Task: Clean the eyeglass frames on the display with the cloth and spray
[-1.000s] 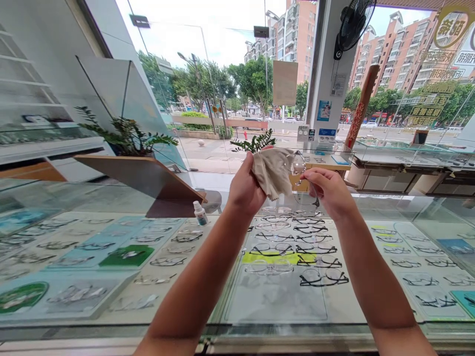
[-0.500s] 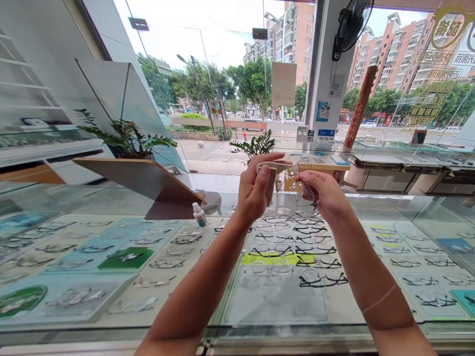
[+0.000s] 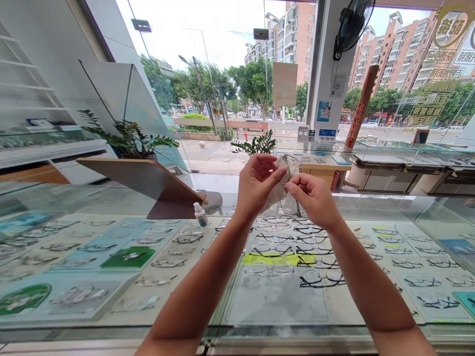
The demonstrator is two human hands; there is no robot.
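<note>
Pinching the pale cloth (image 3: 276, 195) at a lens, the left hand (image 3: 257, 185) is curved with its thumb forward, its far fingertips partly hidden. The eyeglasses (image 3: 288, 169) are gripped near the bridge between thumb and fingers of the right hand (image 3: 314, 197), and are held upended in the air above the counter. The wiping is judged to be under way: the upper lens is met by the cloth, while the lower one seems to be left outside the left hand's grip. Whether either lens is finished cannot be told. Beneath, rows of spectacle frames (image 3: 275, 250) are kept inside the glass display case (image 3: 122, 333). Farther left, one pair is laid on a green tray (image 3: 143, 260). A small bottle (image 3: 201, 216) is stood upright nearby; its contents cannot be made out.
</note>
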